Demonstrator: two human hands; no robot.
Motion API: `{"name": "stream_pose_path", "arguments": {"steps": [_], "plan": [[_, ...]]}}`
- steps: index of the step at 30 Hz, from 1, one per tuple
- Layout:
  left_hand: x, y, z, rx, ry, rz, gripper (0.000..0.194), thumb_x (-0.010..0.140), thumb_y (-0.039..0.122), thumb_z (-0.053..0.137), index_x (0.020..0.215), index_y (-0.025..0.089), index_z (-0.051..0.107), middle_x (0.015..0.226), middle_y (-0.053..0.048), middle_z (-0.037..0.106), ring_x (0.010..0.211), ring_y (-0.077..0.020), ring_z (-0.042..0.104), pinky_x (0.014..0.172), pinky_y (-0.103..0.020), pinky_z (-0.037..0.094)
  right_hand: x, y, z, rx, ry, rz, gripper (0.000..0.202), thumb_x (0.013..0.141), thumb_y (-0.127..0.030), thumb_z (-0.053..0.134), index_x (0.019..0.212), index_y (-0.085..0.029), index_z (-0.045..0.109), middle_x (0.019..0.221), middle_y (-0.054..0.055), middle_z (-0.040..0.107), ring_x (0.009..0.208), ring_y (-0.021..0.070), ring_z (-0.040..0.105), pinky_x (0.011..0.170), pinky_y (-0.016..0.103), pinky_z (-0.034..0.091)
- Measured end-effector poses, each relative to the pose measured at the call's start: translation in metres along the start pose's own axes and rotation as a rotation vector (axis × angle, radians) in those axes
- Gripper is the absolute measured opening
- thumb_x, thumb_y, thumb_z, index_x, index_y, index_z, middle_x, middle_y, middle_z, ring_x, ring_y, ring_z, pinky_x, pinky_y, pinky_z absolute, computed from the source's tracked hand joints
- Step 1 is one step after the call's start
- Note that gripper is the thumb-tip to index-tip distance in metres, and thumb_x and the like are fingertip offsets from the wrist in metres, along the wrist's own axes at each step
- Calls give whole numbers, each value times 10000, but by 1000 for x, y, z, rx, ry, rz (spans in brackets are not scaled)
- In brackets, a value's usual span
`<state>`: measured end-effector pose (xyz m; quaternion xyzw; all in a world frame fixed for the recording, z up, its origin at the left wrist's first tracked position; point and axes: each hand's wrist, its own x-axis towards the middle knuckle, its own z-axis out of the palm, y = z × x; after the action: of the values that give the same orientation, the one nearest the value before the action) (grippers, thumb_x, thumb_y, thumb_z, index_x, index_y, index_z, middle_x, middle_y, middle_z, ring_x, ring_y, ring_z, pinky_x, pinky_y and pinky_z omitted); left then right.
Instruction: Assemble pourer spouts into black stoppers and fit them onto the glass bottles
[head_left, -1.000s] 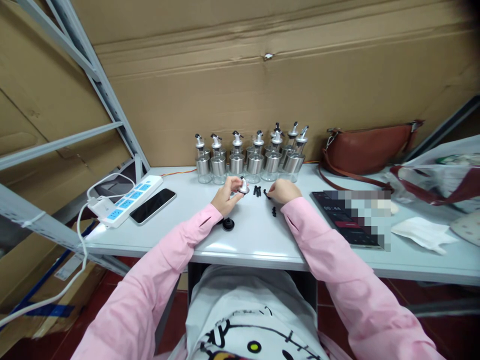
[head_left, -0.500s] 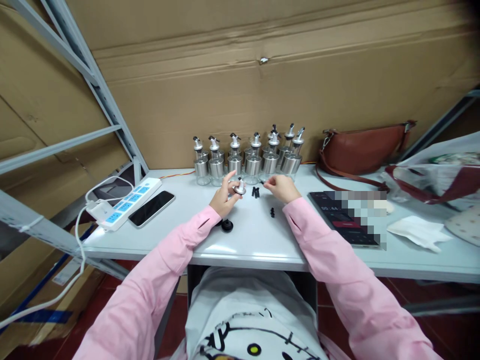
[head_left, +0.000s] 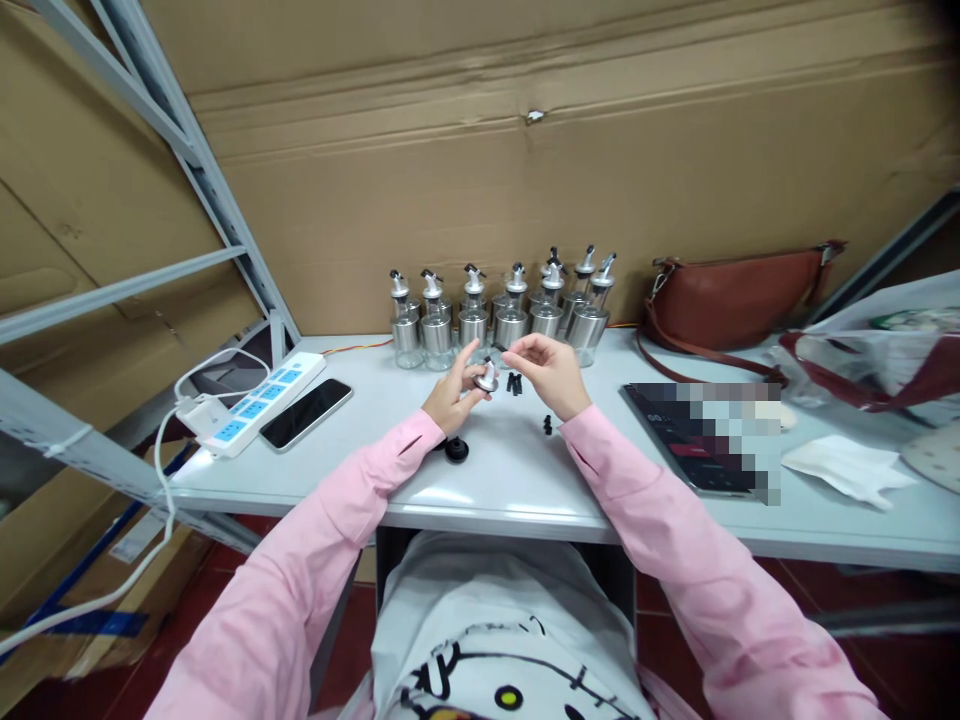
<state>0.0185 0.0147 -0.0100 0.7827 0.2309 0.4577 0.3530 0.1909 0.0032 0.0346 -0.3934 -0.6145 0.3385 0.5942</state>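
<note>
My left hand (head_left: pixel 452 392) is closed on a silver pourer top (head_left: pixel 487 378) with a dark rim, held above the table. Close beside it, my right hand (head_left: pixel 549 368) pinches a small black piece (head_left: pixel 500 348) near the top's spout. Under and between the hands lie several small black plastic pieces (head_left: pixel 514 383) on the table. Nearer to me is another little cluster of black parts (head_left: pixel 548 425). A round black stopper (head_left: pixel 457 450) lies by my left wrist, with a second dark part partly hidden by the sleeve.
Glass-and-steel bottles (head_left: pixel 473 325) with pourer tops stand in rows at the back. To the left lie a phone (head_left: pixel 306 415) and a power strip (head_left: pixel 266 403). A tablet-like device (head_left: pixel 679 440), brown bag (head_left: pixel 739 305) and white tissue (head_left: pixel 847 468) are on the right.
My right hand has moved left with the small black piece, up to the pourer top. My left hand keeps its hold on the top, nearly in place.
</note>
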Motion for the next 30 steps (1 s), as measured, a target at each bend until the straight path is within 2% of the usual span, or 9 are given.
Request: {"name": "stream_pose_path", "arguments": {"steps": [6,12,19,26,30], "plan": [[0,-1,1,-7,-5,6,706,807,211,509,1411,258,146,1042,-43,595,789,-134,622,790,-350,513,-1,-1,0,34,-24,61,308,560,-414,747,663,-166,596,605,0,607,565,115,539,597,277,457],[0,-1,0,4,-13,11,695,815,214,507,1412,268,155,1051,-35,601,785,-123,621,797,-330,510,2,7,-2,233,-82,251,373,495,-437,782,659,-157,598,552,-25,555,512,83,496,541,248,430],[0,2,-1,28,-30,-11,698,819,209,497,1419,278,146,1076,-38,602,789,-124,630,812,-330,497,2,7,-3,395,-128,389,380,426,-396,830,628,-155,617,555,-37,539,496,56,470,525,223,423],[-1,6,-2,64,-44,-31,691,812,185,489,1417,284,172,1082,-30,606,779,-127,642,850,-339,475,1,9,-3,409,-142,430,361,433,-362,839,635,-147,631,552,-33,560,493,56,486,506,214,418],[-1,7,-1,71,-41,-17,638,817,171,482,1398,278,241,1096,-38,607,777,-123,638,861,-336,469,1,8,-4,448,-135,494,352,420,-332,851,629,-138,646,530,-34,559,488,47,486,479,188,399]]}}
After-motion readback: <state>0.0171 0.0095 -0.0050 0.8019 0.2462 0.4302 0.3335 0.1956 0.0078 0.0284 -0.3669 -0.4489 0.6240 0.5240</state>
